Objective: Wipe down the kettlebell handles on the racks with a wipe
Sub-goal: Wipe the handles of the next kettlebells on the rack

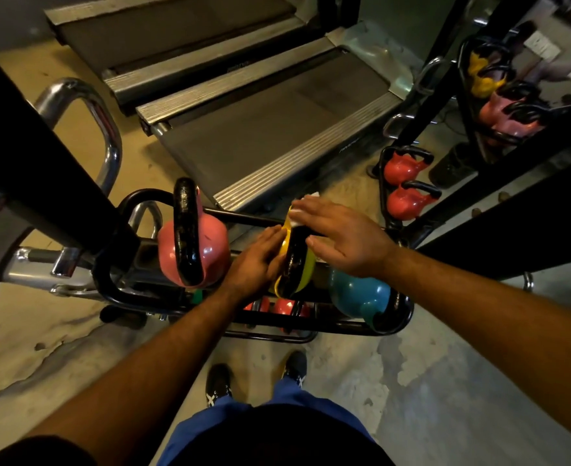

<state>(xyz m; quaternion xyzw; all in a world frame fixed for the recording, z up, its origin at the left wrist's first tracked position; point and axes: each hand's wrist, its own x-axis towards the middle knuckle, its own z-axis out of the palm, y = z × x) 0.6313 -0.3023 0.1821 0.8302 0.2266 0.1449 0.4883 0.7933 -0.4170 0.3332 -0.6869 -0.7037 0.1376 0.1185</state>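
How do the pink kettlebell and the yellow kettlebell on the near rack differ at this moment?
The pink kettlebell stands untouched, its black handle fully in view; the yellow kettlebell sits between the left hand and right hand, with a white wipe under the right fingers. Pink sits further left. Both have black handles and share the same black rack.

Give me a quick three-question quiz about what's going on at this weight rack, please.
1. Multiple choice: which kettlebell do both hands touch? A) pink B) yellow C) teal
2. True or false: the white wipe lies under the right hand.
3. Fill in: the pink kettlebell sits to the ____ of the yellow kettlebell.

Key: 1. B; the left hand rests against its side, and the right hand's straight fingers press over its black handle, while the teal kettlebell goes untouched. 2. True. 3. Left.
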